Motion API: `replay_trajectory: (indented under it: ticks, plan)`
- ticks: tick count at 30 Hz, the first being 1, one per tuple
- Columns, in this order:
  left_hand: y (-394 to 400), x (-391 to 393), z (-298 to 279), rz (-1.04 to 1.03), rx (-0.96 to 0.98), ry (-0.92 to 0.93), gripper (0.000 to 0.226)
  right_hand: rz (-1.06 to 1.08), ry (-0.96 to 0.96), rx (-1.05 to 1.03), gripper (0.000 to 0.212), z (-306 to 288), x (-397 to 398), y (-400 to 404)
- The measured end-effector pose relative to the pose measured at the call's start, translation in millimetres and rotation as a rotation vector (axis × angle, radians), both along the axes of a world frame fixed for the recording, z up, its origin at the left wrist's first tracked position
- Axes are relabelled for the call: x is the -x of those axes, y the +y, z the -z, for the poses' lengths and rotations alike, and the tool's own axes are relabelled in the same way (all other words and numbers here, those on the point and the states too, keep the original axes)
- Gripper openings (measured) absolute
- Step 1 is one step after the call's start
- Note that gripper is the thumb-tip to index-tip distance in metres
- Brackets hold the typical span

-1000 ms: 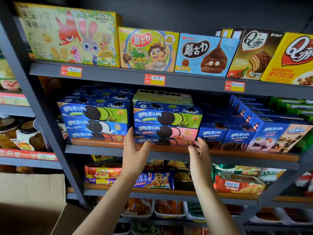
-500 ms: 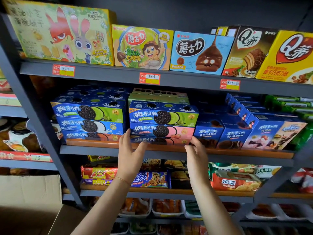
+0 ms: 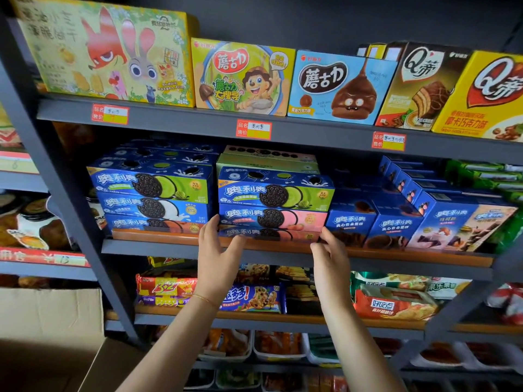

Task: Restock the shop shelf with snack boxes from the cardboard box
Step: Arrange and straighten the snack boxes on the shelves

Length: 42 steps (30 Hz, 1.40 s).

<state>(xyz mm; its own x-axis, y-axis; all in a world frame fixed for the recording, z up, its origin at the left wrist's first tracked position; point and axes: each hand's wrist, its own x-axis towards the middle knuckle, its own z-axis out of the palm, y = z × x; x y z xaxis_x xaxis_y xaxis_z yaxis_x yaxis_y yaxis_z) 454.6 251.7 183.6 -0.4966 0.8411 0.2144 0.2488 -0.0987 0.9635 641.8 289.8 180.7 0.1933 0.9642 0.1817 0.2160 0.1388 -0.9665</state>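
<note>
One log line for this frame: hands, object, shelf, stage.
left hand: open, touching stack's left end | right hand: open, at right end | object: middle cookie box stack | shelf: second shelf | stage: squaring stack

Bright, sharp centre — warped, shadowed edges

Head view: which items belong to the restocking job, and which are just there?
Job: left hand, right hand, middle Oreo stack, cardboard box.
Just there: left Oreo stack, top-shelf boxes, price tags, biscuit packs.
</note>
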Motion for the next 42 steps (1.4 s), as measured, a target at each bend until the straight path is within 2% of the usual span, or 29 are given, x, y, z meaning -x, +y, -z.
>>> replay_trajectory:
  ticks: [2, 5, 8, 11, 14, 18, 23, 27, 30, 35, 39, 42]
  plan:
    - [-5.0, -0.2, -1.5, -0.009, -0.020, 0.054, 0.063, 0.091, -0.124, -0.115, 0.042, -5.2, -1.7, -4.7]
    - [-10.9, 4.9, -11.6, -0.069, -0.109, 0.145, 0.055, 0.193, -0.365, -0.488, 0.049, -34.0, -5.1, -5.6]
    - [-6.1, 10.6, -26.0, -0.028, -0.123, 0.057, 0.054, 0.110, -0.582, -0.685, 0.048, -80.6, -4.2, 10.7]
    - [-0.1, 6.1, -31.9, 0.026, -0.093, 0.082, 0.055, -0.192, -0.941, -0.526, 0.069, -122.0, 4.9, 33.6]
    - [4.7, 1.3, -36.6, 0.041, -0.003, -0.011, 0.082, -0.410, -1.180, -0.355, 0.099, -144.3, 20.9, 55.2]
    - [10.0, -0.7, -46.7, 0.072, 0.045, -0.158, 0.103, -0.527, -1.294, -0.241, 0.117, -147.1, 34.6, 76.7]
    - [14.0, -2.6, -43.7, 0.065, 0.049, -0.220, 0.115, -0.508, -1.344, -0.263, 0.115, -131.5, 37.6, 86.5]
    - [17.6, -5.0, -41.4, 0.045, 0.052, -0.227, 0.106, -0.470, -1.357, -0.332, 0.112, -129.6, 38.3, 86.3]
    - [18.9, -9.6, -45.6, 0.042, 0.029, -0.255, 0.078, -0.471, -1.354, -0.338, 0.112, -131.2, 38.1, 86.1]
    - [27.1, -10.1, -39.6, -0.005, 0.007, -0.254, 0.045, -0.472, -1.368, -0.341, 0.111, -133.9, 38.8, 85.3]
    - [30.8, -14.9, -38.6, -0.053, -0.023, -0.265, 0.055, -0.470, -1.366, -0.351, 0.110, -135.0, 38.3, 85.2]
    - [32.5, -17.6, -38.5, -0.072, -0.051, -0.285, 0.053, -0.461, -1.380, -0.366, 0.110, -135.4, 37.9, 84.5]
